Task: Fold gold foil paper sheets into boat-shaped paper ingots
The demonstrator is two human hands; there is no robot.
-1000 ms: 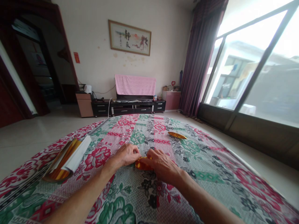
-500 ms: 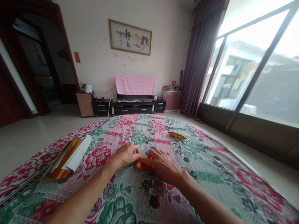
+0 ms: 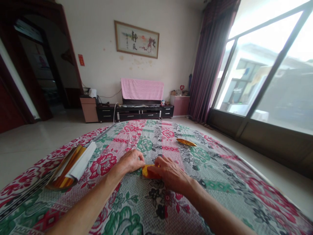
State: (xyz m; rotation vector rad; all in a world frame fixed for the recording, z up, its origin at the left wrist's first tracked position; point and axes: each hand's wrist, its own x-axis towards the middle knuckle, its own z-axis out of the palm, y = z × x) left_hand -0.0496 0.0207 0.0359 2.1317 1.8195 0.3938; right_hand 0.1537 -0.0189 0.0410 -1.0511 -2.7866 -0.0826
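A small folded piece of shiny gold paper (image 3: 148,172) lies on the patterned tablecloth in front of me. My right hand (image 3: 169,170) holds its right part, with the thumb across the top and the fingers curled over. Close by the paper's upper left corner is my left hand (image 3: 132,161), its fingers bent in and closed together. Whether anything is between those fingertips is hidden. Farther off, to the right, rests a narrow gold boat-shaped folded paper (image 3: 186,142). A curled stack of gold and white sheets (image 3: 79,163) lies on the left.
The flowered cloth (image 3: 122,195) covers a table with a curved far edge. Beyond stand a low black cabinet (image 3: 137,114) and a pink cloth (image 3: 142,88) draped over a screen. A dark curtain (image 3: 202,71) and large windows are on the right.
My left hand has shifted slightly left, away from the gold paper, uncovering more of its upper left corner. My right hand keeps its hold in nearly the same place.
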